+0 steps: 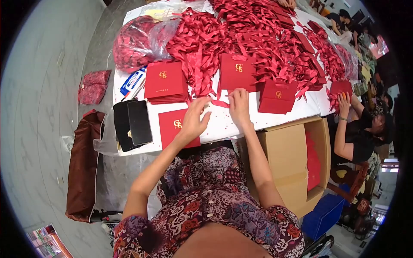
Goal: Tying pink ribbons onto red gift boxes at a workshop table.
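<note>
A short red ribbon [220, 103] spans the gap between my two hands above the white tabletop. My left hand [196, 118] has its curled fingers at the ribbon's left end, with the thumb standing apart. At the other end, the bent fingers of my right hand [239, 107] close on the ribbon. Below my left wrist lies a flat red card pouch [168, 129] with a gold emblem. A neat stack of red pouches [164, 81] is beyond my left hand. Another red pouch [236, 77] lies just past my right fingers, and several more pouches [277, 96] are to its right.
A large heap of ribboned red pouches [258, 34] covers the table's far side, beside a filled plastic bag [135, 45]. A black phone [140, 122] lies at left. An open cardboard box [284, 159] stands by my right arm. A co-worker [361, 133] handles red pouches at right.
</note>
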`<state>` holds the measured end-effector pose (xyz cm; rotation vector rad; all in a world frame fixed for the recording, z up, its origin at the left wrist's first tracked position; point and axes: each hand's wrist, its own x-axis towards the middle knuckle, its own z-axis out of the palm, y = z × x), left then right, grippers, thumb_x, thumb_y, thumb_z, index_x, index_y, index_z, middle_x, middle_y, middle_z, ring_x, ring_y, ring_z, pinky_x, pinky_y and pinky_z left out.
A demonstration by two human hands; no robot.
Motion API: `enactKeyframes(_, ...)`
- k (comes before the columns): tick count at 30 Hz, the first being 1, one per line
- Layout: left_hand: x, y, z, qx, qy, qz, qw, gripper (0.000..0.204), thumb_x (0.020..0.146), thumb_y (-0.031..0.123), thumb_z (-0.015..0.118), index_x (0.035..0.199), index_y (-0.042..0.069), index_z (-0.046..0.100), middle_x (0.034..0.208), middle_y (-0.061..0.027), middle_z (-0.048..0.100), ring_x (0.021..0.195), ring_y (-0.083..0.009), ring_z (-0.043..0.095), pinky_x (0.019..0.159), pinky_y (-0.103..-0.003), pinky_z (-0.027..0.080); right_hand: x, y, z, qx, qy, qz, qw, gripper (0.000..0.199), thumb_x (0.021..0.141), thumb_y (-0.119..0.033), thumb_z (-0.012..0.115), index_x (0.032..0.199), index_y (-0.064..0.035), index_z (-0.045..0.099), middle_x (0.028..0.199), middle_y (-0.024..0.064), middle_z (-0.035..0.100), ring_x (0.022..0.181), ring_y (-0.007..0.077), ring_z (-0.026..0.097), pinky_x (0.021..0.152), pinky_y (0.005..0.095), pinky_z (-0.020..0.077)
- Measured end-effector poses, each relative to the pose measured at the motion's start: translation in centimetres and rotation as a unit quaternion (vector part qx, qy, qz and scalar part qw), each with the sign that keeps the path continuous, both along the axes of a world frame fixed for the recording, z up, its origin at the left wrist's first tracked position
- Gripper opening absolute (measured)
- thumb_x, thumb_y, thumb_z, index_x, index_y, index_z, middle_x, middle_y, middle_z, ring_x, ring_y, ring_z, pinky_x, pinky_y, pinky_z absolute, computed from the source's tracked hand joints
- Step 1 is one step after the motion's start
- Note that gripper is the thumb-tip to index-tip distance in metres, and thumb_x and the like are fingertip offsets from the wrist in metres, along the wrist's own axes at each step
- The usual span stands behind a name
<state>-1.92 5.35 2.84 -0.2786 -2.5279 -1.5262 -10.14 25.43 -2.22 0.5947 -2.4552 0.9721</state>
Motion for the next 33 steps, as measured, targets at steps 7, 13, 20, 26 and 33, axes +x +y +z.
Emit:
enactKeyframes(7,7.9,-5.7,-2.0,-0.193,0.050,0.095,0.975,0.053,0.079,0.012,0.075,0.128,0.003,0.058,0.130,-0.0203,0.054,0.121,-0.0401,0.049,0.102,-0.047,0.041,2.9,1.6,4.1,-0.385,-0.144,0.046,0.910,0.009,0.103,-0.010,0.050,0.107,-0.0029,0.055,0.090,0.0053,0.059,0.079,0.0126,0.059,0.072,0.0264,0.0510)
enactKeyframes(13,8.2,-6.6,-2.8,-0.237,0.052,0.112,0.964,0.062,0.078,0.020,0.077,0.132,0.001,0.054,0.134,-0.0223,0.050,0.122,-0.0399,0.046,0.101,-0.047,0.039,8.4,2.9,14.7,-0.507,-0.163,0.140,0.834,0.007,0.104,-0.009,0.048,0.108,-0.0044,0.050,0.086,0.0068,0.056,0.049,0.0059,0.043,0.040,0.0179,0.0306)
enactKeyframes(20,5.1,-6.5,-3.2,-0.300,0.043,0.146,0.942,0.065,0.078,0.029,0.078,0.130,-0.001,0.055,0.129,-0.0201,0.053,0.113,-0.0361,0.047,0.095,-0.046,0.037,9.2,-1.0,11.7,-0.226,-0.341,0.154,0.899,0.011,0.096,-0.010,0.063,0.102,-0.0017,0.065,0.084,-0.0015,0.063,0.074,0.0045,0.057,0.064,0.0206,0.0467)
enactKeyframes(26,4.7,-4.9,-2.9,-0.284,0.060,0.121,0.949,0.060,0.073,0.036,0.080,0.120,0.004,0.061,0.110,-0.0122,0.055,0.105,-0.0309,0.047,0.090,-0.045,0.036,8.2,-6.6,3.4,-0.079,-0.221,0.132,0.963,0.012,0.090,-0.014,0.065,0.094,-0.0023,0.065,0.088,0.0156,0.068,0.077,0.0340,0.066,0.069,0.0405,0.0516)
enactKeyframes(33,4.3,-4.6,-2.1,-0.262,0.065,0.116,0.956,0.047,0.067,0.027,0.084,0.104,0.006,0.063,0.103,-0.0103,0.057,0.098,-0.0292,0.050,0.083,-0.042,0.035,7.6,-7.5,1.6,-0.022,-0.195,0.097,0.976,0.013,0.088,-0.016,0.066,0.089,-0.0035,0.061,0.083,0.0159,0.066,0.076,0.0364,0.066,0.068,0.0445,0.0510)
